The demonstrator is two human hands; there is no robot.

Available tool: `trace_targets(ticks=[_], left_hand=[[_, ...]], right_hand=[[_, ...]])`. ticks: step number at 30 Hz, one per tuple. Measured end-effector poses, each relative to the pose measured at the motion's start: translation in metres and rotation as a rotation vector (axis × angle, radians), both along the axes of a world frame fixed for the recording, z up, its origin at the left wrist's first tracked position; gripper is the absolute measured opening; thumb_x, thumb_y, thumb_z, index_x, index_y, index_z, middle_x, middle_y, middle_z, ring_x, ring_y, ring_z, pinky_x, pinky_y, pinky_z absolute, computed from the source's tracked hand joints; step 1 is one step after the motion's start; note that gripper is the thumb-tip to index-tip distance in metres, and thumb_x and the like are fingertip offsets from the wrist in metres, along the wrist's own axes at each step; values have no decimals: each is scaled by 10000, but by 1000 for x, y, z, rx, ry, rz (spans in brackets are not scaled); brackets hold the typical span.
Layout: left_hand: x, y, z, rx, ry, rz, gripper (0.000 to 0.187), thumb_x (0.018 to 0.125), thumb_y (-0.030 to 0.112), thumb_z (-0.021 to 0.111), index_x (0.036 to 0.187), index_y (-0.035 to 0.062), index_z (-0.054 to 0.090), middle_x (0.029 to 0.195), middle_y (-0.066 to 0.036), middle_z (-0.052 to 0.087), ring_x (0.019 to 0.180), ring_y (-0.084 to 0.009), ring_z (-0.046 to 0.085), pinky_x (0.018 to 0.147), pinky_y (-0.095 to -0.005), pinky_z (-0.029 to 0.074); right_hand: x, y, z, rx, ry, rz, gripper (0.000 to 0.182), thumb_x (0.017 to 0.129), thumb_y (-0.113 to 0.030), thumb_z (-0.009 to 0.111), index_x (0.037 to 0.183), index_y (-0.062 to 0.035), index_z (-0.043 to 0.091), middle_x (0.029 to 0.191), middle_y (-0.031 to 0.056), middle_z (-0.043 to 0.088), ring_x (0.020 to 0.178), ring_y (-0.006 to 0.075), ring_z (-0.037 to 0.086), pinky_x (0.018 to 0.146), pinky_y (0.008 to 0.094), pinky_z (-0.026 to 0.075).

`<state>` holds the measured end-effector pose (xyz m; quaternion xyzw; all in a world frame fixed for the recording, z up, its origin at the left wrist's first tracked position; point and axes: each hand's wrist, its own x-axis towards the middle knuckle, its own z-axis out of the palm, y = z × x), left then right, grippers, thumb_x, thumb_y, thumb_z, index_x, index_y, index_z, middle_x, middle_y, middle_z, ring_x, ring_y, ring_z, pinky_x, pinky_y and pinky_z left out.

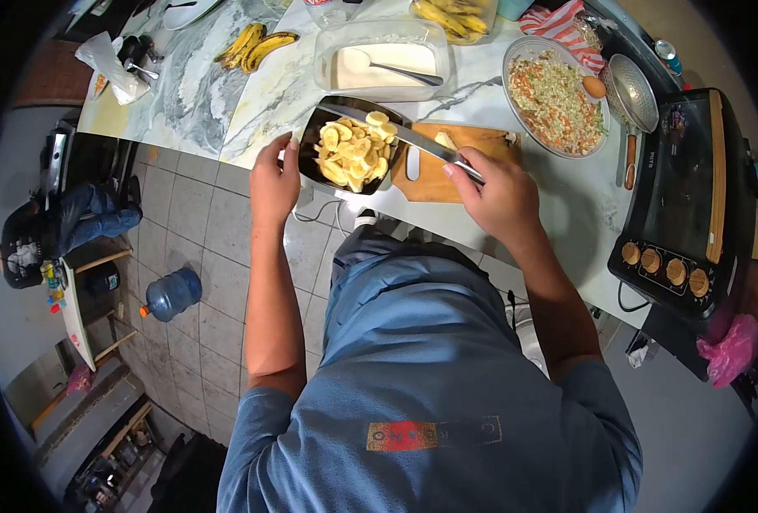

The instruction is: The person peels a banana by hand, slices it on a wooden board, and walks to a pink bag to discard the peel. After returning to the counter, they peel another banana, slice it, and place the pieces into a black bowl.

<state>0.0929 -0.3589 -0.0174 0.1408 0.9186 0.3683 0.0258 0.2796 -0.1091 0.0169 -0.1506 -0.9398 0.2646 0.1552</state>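
Note:
My left hand (276,181) is at the left side of a dark bowl (311,128), thumb and fingers closed on its edge. Many banana slices (352,154) are heaped inside the bowl. In my right hand (500,195) is a long knife (426,144), gripped by the handle. Its blade stretches left across the top of the bowl, near a few slices at the rim. Under the knife lies a wooden cutting board (434,190) with a slot handle, and a small pale piece (444,139) rests on it.
Behind the bowl stands a plastic tub (332,64) of cream-coloured batter with a spoon. Plantains (255,47) lie at back left. To the right are a bowl of shredded vegetables (554,103), a strainer (632,90) and a toaster oven (678,197). Someone sits at far left (63,224).

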Motion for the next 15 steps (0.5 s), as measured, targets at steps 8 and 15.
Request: trace_targets(ticks=[8,15], left_hand=[[-7,13,39,150,330,-409,451,751,227,812,1141,63,655,956,-74,668,958,-217,597,868,-340,432],[3,35,29,69,435,-371,640,693,306,837,1243,96,584,928,-21,661,1087,-231,507,970,-407,304]], right_hand=[[-13,-27,-4,53,1,12,266,831,-349,697,966,-123,655,743,75,660,653,291,645,565,416,485],[-19,-48,-10,65,-9,-50,279,805,-304,720,1003,-121,651,725,90,625,683,299,636,578,421,480]])
